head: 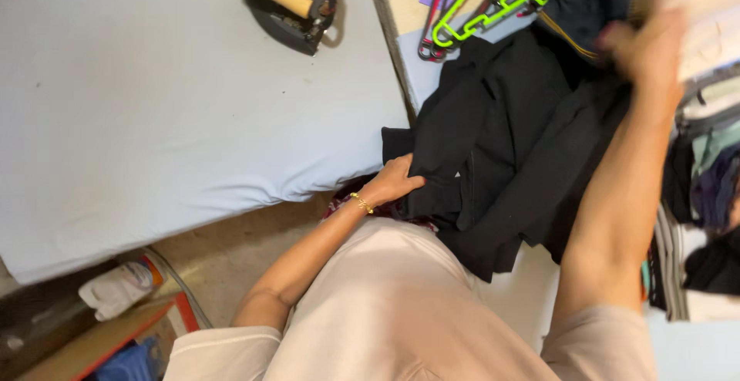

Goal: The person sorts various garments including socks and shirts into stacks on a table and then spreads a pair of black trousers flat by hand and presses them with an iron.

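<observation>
Black cloth (509,142), a dark garment or several bunched together, lies crumpled just off the near right corner of the padded table (154,119), spilling across a lower surface and down toward the person's lap. The left hand (391,183), a thin gold bracelet (360,202) at its wrist, pinches a fold of this cloth where it meets the table's corner, fingers curled closed on the fabric. The right hand (647,49) is raised at the far side of the cloth, blurred by motion; it looks to be at the cloth's upper edge or at the pile of folded clothes (709,119) stacked beside it, but whether it grips anything or hangs open I cannot tell.

On the table's far edge sits a dark iron (289,11) with a pale wooden handle, well apart from the cloth. Beyond the cloth, past the table's right edge, lie plastic hangers (486,3), green and red.

Judging by how things lie, the work is at an early point: the cloth is gathered in hand but not yet on the table, whose pale blue cover carries only the iron, and that stands untouched. Spreading the cloth flat and pressing it both appear left to do.
</observation>
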